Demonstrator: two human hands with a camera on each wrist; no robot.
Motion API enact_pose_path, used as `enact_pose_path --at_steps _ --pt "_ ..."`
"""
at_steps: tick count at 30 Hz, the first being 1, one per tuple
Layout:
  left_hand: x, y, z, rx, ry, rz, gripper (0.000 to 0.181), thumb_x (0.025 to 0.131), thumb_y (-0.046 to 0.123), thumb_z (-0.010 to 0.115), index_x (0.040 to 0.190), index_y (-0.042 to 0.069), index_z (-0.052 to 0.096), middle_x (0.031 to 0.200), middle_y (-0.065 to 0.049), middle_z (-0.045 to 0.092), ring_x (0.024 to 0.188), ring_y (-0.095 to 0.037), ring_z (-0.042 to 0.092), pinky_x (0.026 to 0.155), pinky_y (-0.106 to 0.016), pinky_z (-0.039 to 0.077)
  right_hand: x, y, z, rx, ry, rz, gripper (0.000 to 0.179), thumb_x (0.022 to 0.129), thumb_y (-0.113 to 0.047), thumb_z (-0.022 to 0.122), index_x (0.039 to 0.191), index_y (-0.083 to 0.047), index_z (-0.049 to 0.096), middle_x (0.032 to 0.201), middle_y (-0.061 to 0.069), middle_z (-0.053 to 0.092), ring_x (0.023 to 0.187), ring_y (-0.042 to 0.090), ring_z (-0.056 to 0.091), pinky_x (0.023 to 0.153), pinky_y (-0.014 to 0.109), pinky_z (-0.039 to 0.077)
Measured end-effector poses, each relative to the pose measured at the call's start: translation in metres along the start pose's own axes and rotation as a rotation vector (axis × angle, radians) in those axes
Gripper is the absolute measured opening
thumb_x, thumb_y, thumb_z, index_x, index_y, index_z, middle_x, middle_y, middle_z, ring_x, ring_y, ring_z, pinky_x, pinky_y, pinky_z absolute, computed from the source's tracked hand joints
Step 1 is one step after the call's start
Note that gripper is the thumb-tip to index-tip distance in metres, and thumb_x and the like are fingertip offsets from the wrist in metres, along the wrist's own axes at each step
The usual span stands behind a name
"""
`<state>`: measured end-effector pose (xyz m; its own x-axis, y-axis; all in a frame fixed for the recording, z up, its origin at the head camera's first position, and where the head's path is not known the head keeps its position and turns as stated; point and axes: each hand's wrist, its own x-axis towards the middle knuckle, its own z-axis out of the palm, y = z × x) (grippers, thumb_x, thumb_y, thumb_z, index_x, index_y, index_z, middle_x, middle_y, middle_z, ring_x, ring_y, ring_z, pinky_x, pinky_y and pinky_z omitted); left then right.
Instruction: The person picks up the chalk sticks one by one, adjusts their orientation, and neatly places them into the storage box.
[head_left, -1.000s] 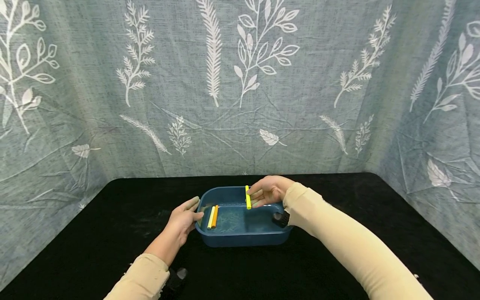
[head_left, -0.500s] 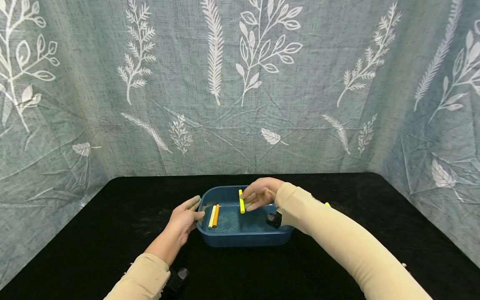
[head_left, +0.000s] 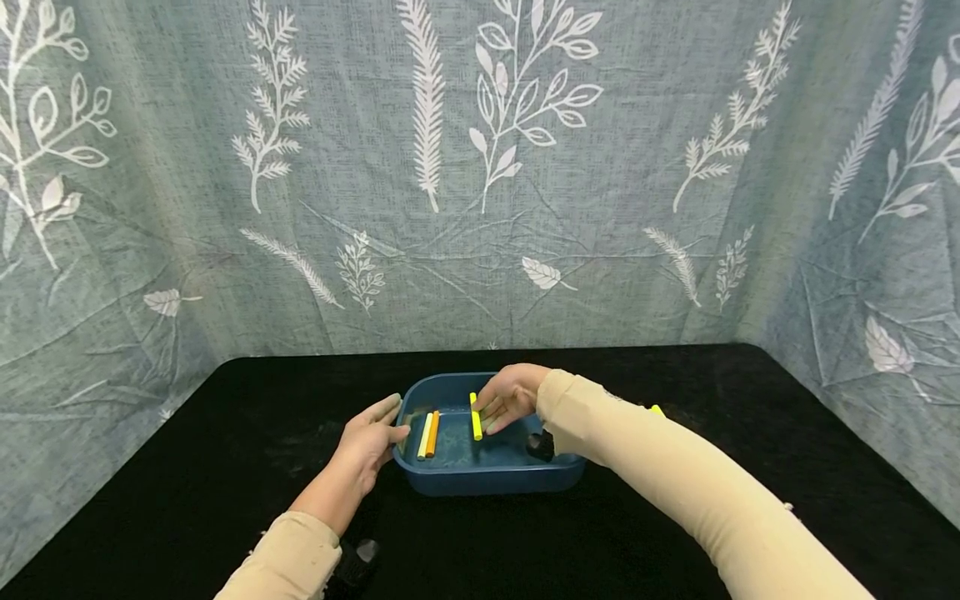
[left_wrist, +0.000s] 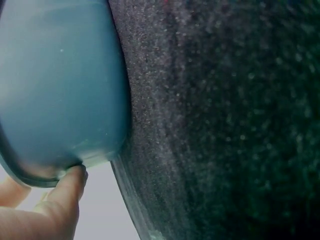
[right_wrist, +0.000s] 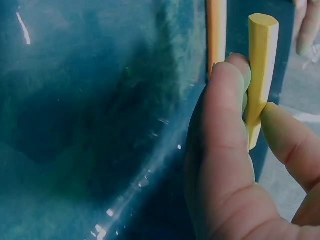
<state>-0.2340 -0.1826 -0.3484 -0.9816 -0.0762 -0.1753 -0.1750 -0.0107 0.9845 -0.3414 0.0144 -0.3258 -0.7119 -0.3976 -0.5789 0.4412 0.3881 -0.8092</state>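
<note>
A blue plastic tub (head_left: 495, 481) stands on the black table. My left hand (head_left: 367, 435) grips its left rim, the thumb over the inside and the other fingers outside; the left wrist view shows the fingertips right at the rim (left_wrist: 37, 181). Inside the tub, at the left end, a pale yellow chalk stick (head_left: 424, 437) and an orange chalk stick (head_left: 432, 434) lie side by side. My right hand (head_left: 517, 398) pinches a bright yellow chalk stick (right_wrist: 261, 65) between thumb and fingers, low over the tub and right of that pair.
Behind my right sleeve, a bit of another bright yellow piece (head_left: 657, 410) shows on the table, mostly hidden. The black tabletop (head_left: 225, 467) ends at a grey-green curtain (head_left: 480, 275) with white leaf prints at the back and sides.
My right hand has moved left and down into the tub with the yellow chalk stick. The yellow piece behind my sleeve has come into view. My left hand keeps its place on the rim.
</note>
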Motion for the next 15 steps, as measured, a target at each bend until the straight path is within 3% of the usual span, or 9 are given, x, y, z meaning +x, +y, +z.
enact_pose_path --at_steps 10,15 --pt "-0.001 -0.001 0.0 0.005 0.0 0.004 0.06 0.099 -0.007 0.043 0.153 -0.002 0.019 0.158 -0.024 0.013 0.142 -0.042 0.02 0.113 -0.053 0.027 0.011 0.001 0.01 -0.044 0.0 0.039 0.044 0.096 0.0 0.058 0.136 0.013 0.045 0.132 0.031 0.052 0.113 0.036 0.058 0.096 0.038 0.051" --pt "-0.001 -0.001 -0.001 0.003 -0.003 0.003 0.059 0.099 -0.007 0.043 0.153 -0.002 0.019 0.158 -0.024 0.013 0.142 -0.042 0.02 0.113 -0.053 0.026 0.014 0.001 0.018 -0.089 -0.007 0.037 0.036 0.097 0.0 0.054 0.131 0.013 0.049 0.118 0.027 0.062 0.113 0.034 0.061 0.096 0.037 0.051"
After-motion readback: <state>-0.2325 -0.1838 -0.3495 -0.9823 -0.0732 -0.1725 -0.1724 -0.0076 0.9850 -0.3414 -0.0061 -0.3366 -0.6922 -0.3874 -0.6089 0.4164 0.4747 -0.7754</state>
